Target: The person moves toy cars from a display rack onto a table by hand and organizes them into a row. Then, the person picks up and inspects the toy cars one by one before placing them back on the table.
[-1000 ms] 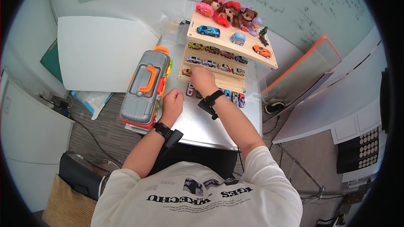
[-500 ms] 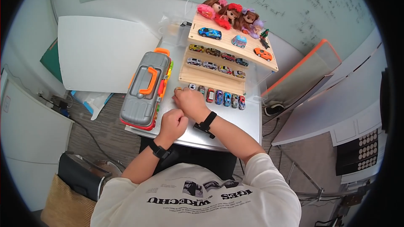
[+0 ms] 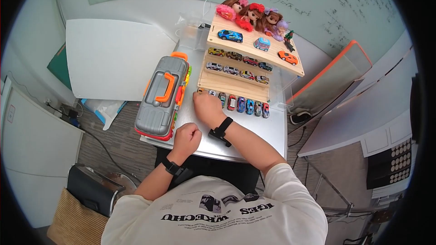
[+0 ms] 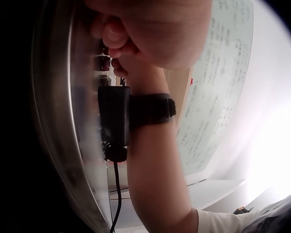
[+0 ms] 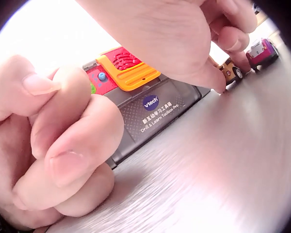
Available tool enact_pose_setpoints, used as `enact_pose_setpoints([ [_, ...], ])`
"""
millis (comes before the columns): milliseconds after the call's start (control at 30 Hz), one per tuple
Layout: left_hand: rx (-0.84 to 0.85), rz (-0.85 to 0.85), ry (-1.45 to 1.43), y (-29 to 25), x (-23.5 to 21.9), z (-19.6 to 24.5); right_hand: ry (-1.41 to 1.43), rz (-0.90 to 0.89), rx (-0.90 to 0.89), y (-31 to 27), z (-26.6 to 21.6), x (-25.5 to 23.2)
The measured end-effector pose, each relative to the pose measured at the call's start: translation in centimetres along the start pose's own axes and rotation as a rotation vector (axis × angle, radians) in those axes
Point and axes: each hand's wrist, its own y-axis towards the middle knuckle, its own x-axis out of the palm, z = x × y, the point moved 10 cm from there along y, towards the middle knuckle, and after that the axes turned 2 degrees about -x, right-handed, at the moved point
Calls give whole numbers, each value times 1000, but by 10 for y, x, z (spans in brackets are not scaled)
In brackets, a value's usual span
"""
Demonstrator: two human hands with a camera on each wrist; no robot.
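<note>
My right hand point(image 3: 210, 109) is low over the metal tabletop, at the left end of a row of toy cars. In the right wrist view its thumb and fingers pinch a yellow-orange toy car point(image 5: 230, 72), with the wheels at the table surface. Beside it stands a magenta and white toy car point(image 5: 262, 53). Nearer my body, my left hand point(image 3: 187, 138) is curled into a fist by the table's front edge, holding nothing. Several more cars, such as a red one point(image 3: 231, 103), continue the row rightward in front of the wooden shelf point(image 3: 234, 86).
A grey toy toolbox point(image 3: 159, 104) with an orange handle stands on the table's left side. Toy cars fill the upper shelf steps; dolls point(image 3: 254, 16) and larger cars, including an orange one point(image 3: 288, 57), sit on the top board. A clear plastic bin point(image 3: 284, 91) is behind.
My right hand took the yellow-orange car off the lowest shelf step, brought it down to the table, then moved it slightly forward to the row's left end. My left hand drew back toward my body.
</note>
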Motion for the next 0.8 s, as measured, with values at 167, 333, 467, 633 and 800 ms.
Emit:
enact_pose_setpoints([
  [167, 16, -6, 23, 1, 2, 0, 17, 12, -3, -3, 2, 3],
  [333, -46, 3, 34, 5, 3, -1, 130, 86, 34, -13, 4, -20],
  [467, -37, -13, 183, 17, 7, 11, 251, 166, 81, -47, 26, -63],
  [633, 123, 0, 425, 44, 23, 39, 489, 102, 192, -110, 91, -59],
  [800, 98, -145, 700, 69, 60, 26, 778, 10, 563, -192, 153, -30],
])
